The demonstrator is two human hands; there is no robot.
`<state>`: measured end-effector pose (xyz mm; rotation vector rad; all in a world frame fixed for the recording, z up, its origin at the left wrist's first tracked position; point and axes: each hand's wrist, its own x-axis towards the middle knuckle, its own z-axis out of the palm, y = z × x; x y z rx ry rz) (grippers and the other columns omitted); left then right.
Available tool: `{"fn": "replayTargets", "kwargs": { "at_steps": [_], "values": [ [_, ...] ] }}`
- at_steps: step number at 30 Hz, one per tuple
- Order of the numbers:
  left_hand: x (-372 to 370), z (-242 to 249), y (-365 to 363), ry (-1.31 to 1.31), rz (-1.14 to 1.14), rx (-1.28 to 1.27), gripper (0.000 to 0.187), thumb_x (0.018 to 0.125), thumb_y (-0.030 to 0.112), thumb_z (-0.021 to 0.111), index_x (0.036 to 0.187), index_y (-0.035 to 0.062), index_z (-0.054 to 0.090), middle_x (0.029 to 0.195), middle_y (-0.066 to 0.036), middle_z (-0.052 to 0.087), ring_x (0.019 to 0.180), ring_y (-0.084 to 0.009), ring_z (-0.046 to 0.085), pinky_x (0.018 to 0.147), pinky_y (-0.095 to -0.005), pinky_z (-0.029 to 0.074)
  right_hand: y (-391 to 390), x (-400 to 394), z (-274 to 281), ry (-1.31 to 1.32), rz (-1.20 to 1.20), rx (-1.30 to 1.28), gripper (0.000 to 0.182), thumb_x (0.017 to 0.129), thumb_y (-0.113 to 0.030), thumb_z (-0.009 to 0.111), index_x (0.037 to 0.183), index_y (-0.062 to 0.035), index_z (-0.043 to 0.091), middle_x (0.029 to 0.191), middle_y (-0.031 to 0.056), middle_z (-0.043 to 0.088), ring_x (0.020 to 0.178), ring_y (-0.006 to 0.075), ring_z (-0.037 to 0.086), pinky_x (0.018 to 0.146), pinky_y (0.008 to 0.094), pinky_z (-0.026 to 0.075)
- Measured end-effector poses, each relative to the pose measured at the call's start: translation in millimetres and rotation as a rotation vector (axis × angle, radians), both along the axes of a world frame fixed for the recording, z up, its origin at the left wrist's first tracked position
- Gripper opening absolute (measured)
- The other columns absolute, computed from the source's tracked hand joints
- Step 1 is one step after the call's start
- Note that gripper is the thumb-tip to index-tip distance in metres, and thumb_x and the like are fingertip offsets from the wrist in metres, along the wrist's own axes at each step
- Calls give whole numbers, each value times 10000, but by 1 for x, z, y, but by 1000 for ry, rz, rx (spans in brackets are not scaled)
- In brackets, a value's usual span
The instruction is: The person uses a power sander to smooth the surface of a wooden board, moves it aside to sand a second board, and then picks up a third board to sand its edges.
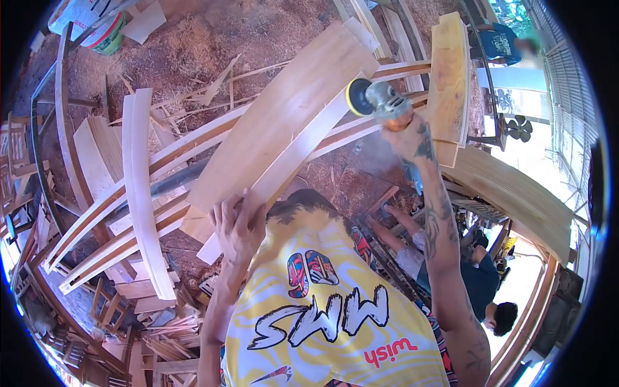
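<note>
My right hand [407, 138] is wrapped around an angle grinder [389, 103]. Its round yellow-edged disc [358, 97] is at the edge of a long, pale wooden board [290, 106], close to the upper end; whether they touch is hard to tell. At the board's near end, my left hand [238, 222] rests with its fingers curled over the wood, holding it. A narrower, lighter strip of wood [303, 148] runs along the board's right side. Beneath the board, long curved wooden rails [193, 138] cross as supports. Pale dust hangs below the grinder.
Two curved pale slats [138, 193] lie across the rails at left. Another wide board [446, 84] rests at upper right, and a large curved panel [516, 193] stands at right. Shavings cover the floor [213, 39]. A person [464, 271] sits at right; another person [500, 45] is farther back.
</note>
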<state>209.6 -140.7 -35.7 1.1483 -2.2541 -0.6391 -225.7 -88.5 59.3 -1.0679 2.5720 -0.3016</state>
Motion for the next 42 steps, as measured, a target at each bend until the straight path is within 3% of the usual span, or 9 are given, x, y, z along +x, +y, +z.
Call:
{"fn": "replayTargets", "kwargs": {
  "at_steps": [1, 2, 7, 21, 25, 34, 42],
  "values": [
    [1, 0, 0, -5, 0, 4, 571, 810, 165, 948, 1338, 41, 770, 1181, -76, 660, 1005, -300, 627, 921, -470, 469, -3, -13, 0, -8, -38, 40, 628, 755, -386, 924, 1195, 30, 759, 1194, 279, 795, 1140, 430, 778, 975, 490, 623],
    [2, -1, 0, -3, 2, 14, 569, 809, 163, 947, 1337, 42, 772, 1178, -77, 658, 1009, -301, 629, 922, -471, 470, -1, -29, -17, 161, -78, 135, 637, 749, -412, 916, 1177, 37, 769, 1177, 267, 805, 1140, 409, 786, 967, 472, 623],
    [3, -2, 1, 8, 7, 59, 562, 817, 167, 941, 1339, 42, 774, 1152, -81, 650, 1018, -304, 636, 924, -473, 470, -8, -37, -15, 73, -99, 89, 599, 767, -379, 914, 1173, 35, 762, 1144, 265, 808, 1117, 409, 790, 944, 465, 624],
    [2, 2, -1, 9, 2, 46, 599, 806, 133, 947, 1363, 26, 756, 1130, -103, 658, 995, -306, 627, 942, -467, 490, 2, 152, 9, -231, 240, -44, 532, 823, -299, 908, 1227, -26, 695, 1075, 268, 786, 1019, 507, 761, 880, 540, 633],
    [3, -1, -1, 42, 1, 43, 597, 802, 128, 946, 1358, 25, 756, 1134, -108, 662, 1001, -318, 631, 934, -478, 503, 6, 167, 10, -185, 289, 126, 483, 853, -302, 870, 1210, -46, 671, 1018, 274, 774, 1005, 510, 759, 869, 556, 631],
    [1, -2, -2, 27, 2, 20, 572, 805, 155, 942, 1337, 36, 769, 1171, -85, 648, 996, -306, 634, 911, -470, 495, -7, 55, 12, -57, 120, 5, 546, 801, -356, 898, 1180, -2, 728, 1062, 265, 798, 1035, 439, 786, 895, 505, 630],
    [0, -1, -1, 6, -3, 12, 583, 807, 137, 940, 1347, 14, 757, 1156, -103, 655, 997, -317, 635, 919, -473, 501, -22, -35, 15, -18, -63, 138, 615, 769, -425, 908, 1149, 40, 776, 1101, 244, 820, 1046, 371, 812, 912, 462, 625]
  ]
}}
